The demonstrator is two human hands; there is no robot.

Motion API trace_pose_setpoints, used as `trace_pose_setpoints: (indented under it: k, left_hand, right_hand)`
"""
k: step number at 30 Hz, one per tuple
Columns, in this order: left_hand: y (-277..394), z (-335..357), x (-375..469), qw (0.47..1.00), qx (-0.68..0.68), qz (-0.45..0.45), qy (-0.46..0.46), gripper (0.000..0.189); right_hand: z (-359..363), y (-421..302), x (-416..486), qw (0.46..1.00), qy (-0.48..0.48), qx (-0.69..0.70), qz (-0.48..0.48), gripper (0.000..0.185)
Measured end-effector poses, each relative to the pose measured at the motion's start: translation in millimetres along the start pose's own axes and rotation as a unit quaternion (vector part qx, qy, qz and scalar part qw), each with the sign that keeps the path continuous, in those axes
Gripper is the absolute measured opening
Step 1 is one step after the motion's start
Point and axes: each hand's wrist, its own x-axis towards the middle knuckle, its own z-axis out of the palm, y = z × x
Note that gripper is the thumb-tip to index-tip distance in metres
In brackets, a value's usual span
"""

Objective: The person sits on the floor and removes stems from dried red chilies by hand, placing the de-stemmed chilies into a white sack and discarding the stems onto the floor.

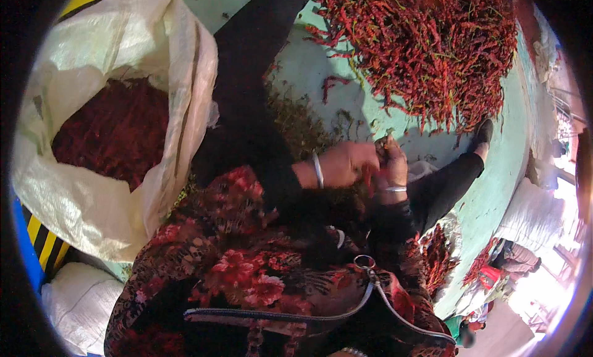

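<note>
My left hand (354, 162) and my right hand (396, 169) are close together over my lap, a silver-coloured bangle on each wrist. Between them, partly hidden by the fingers and blurred, are red chili peppers (369, 177), with both hands closed around them. Brownish stem ends (383, 146) stick out at the top of the right hand's fingers. Beyond the hands a large heap of red chili peppers (426, 46) covers the pale green floor (343, 106). To my left, an open white woven sack (102, 213) contains dark red chili peppers (116, 130).
Stem scraps (301, 120) are scattered between my outstretched legs. One loose chili pepper (334, 82) lies apart from the heap. Behind the open sack is another white sack (83, 301). More chili peppers (438, 259) lie at my right hip. People (519, 257) are at the far right.
</note>
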Motion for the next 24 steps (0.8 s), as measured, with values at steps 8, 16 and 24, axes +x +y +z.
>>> trace_pose_setpoints:
  k: [8,16,24]
  left_hand:
    - [-13,-25,5,0.933,-0.246,-0.205,0.162,0.009]
    - [-17,-31,12,0.872,-0.315,-0.324,0.188,0.015]
    - [-21,-24,22,0.852,-0.363,-0.341,0.159,0.020]
  right_hand:
    - [40,-22,116,0.922,0.036,-0.362,-0.131,0.034]
    - [6,-36,160,0.993,0.062,-0.071,-0.065,0.016]
    - [-12,-11,18,0.910,-0.072,-0.352,-0.207,0.006]
